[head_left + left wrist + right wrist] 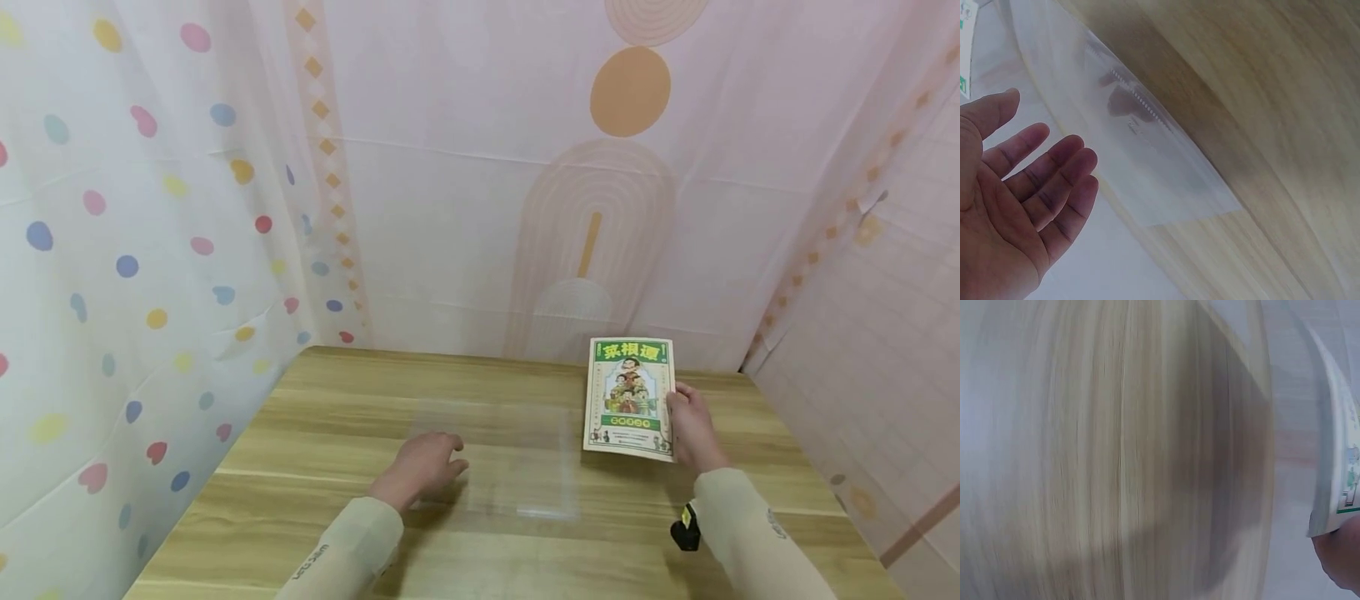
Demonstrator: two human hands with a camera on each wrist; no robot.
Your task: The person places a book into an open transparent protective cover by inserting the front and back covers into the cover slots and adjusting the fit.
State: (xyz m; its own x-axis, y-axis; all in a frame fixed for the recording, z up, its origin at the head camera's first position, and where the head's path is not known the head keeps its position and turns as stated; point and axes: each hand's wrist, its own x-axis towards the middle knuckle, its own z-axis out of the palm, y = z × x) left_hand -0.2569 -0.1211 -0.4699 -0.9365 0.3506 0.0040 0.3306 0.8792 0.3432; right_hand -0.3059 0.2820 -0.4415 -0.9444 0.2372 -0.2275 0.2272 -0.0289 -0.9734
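Observation:
My right hand [692,423] grips a book [630,400] by its right edge, raised above the right side of the table. Its front cover has a green title band and a drawing of several figures. In the right wrist view only a strip of the book [1342,447] and part of the hand [1340,553] show at the right edge. A clear plastic book cover [528,467] lies flat on the table, marked by a dotted line in the left wrist view. My left hand [429,467] hovers at its left side, fingers loosely bent, holding nothing.
The wood-grain table [330,433] has a dark shadow under the right hand. Patterned curtains [450,208] stand behind the table and along both sides. A small black device [686,530] is at the right wrist.

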